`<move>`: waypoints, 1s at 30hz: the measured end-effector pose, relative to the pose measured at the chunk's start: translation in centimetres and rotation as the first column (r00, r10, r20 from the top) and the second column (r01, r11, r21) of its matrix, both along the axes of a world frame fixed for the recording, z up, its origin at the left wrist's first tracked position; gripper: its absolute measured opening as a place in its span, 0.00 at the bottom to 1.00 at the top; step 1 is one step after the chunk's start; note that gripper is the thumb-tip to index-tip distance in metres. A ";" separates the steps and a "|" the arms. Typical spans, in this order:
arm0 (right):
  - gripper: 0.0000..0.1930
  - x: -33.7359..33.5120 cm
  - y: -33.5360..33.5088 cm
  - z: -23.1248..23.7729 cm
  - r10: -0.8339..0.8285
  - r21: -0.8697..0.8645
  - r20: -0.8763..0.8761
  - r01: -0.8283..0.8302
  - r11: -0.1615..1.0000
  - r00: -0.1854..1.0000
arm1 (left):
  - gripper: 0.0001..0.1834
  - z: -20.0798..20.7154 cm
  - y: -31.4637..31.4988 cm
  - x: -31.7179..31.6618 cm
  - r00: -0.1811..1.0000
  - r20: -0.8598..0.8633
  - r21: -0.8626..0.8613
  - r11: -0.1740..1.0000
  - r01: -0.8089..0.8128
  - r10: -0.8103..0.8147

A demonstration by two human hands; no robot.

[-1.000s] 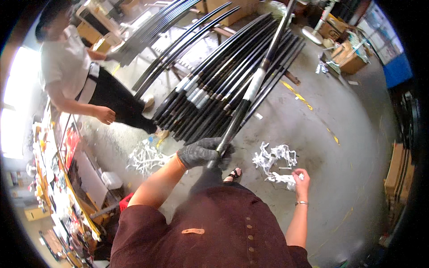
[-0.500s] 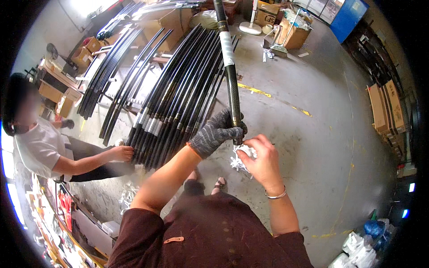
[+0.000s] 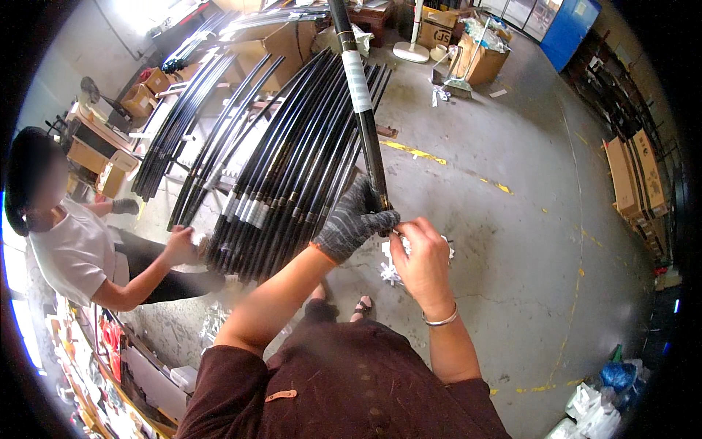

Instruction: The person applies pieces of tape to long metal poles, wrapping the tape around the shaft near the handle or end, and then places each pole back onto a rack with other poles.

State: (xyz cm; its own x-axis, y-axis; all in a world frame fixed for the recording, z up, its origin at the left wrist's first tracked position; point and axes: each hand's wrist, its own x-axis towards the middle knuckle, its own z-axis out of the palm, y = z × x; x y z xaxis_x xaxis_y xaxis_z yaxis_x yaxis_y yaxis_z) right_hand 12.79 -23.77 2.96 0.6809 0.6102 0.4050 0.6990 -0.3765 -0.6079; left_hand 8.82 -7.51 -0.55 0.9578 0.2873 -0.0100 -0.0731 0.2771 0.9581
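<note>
My left hand (image 3: 349,222), in a grey knitted glove, is closed around the lower end of a long black pole (image 3: 374,155). The pole slants up and away past the top of the view and carries a whitish label (image 3: 356,80) partway along. Bare, with a bangle at the wrist, my right hand (image 3: 424,257) sits beside the pole's bottom end. Its thumb and forefinger are pinched together there; whatever lies between them is too small to make out. White scraps (image 3: 390,274) show on the floor beneath that hand.
Many similar black poles (image 3: 285,164) lie side by side on a rack at the left. A co-worker (image 3: 80,245) stands beside them, one hand gloved. Farther off are cardboard boxes (image 3: 482,62), a dustpan (image 3: 457,86) and yellow floor tape (image 3: 413,152). White bags (image 3: 589,410) lie at lower right.
The upper part of the pole has swung a little left. My right fingers have closed into a tighter pinch beside its end. The co-worker's bare hand has drawn left from the racked poles' ends.
</note>
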 end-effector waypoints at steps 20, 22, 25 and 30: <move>0.11 1.9 -0.9 -2.0 0.268 0.228 -0.299 -0.204 0.952 0.916 | 0.24 1.8 2.1 0.4 0.996 0.080 -0.537 0.840 0.074 -0.036; 0.12 2.1 -0.3 -2.3 0.297 0.197 -0.373 -0.237 0.951 0.879 | 0.24 1.5 2.1 0.1 0.998 0.060 -0.521 0.852 0.056 -0.029; 0.12 1.5 1.3 -2.4 0.255 0.074 -0.532 -0.255 0.964 0.807 | 0.23 1.3 2.2 -0.3 1.000 0.023 -0.475 0.880 0.021 -0.011; 0.11 1.3 2.2 -2.4 0.338 0.057 -0.395 -0.345 0.937 0.854 | 0.24 1.4 3.4 -1.5 0.999 -0.023 -0.300 0.953 -0.036 0.030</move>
